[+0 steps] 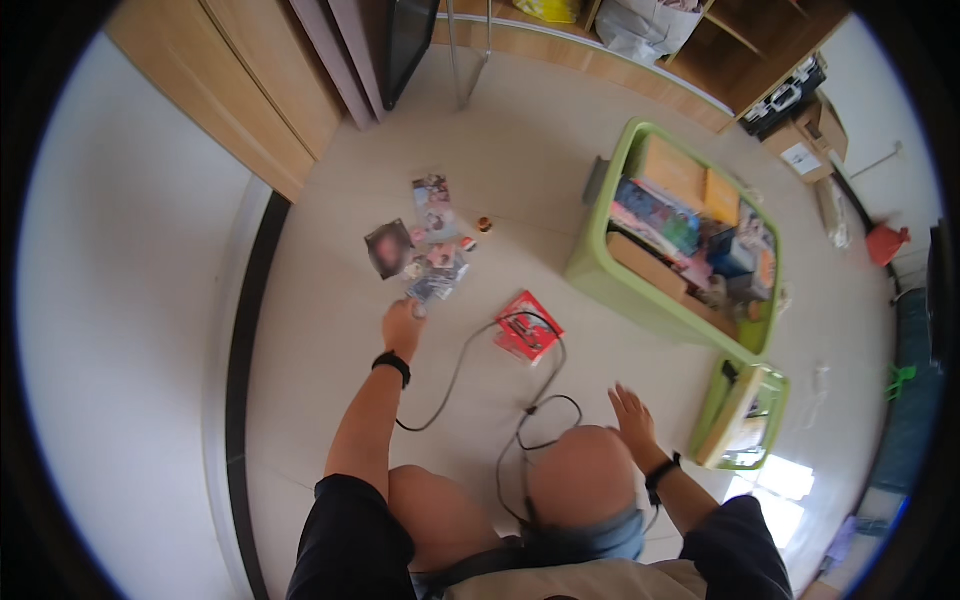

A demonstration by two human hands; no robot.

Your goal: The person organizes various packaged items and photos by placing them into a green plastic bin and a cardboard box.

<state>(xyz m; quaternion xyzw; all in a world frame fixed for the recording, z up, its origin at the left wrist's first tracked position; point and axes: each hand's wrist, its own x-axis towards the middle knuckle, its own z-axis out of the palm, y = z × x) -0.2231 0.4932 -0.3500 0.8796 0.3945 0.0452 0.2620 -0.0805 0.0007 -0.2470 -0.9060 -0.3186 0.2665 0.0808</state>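
Okay, the pile of small cards and packets point(441, 258) is on the floor, beyond and left of the red packet point(530, 330), its near edge at the left hand's point(403, 328) fingertips; those fingers are bunched, can't tell if they pinch anything. Right hand point(636, 424), nearer and right of the red packet, is by the right knee point(582, 475), fingers extended, slightly apart, nothing in them. Dark cable point(460, 365) loops over the red packet and runs toward the knees. Floor point(530, 130) is pale, glossy tile; white wall point(120, 260) far left of the red packet, wooden cabinet point(240, 80) beyond-left, wooden shelf unit point(745, 50) beyond-right. Counts: one red packet; one dark square card point(389, 249) at the pile's left; one small brown item point(485, 225) beyond the red packet; one big, full green bin point(640, 310) and one small green basket point(705, 435) right of it; two black wristbands point(392, 367); pile pieces overlap, can't count.
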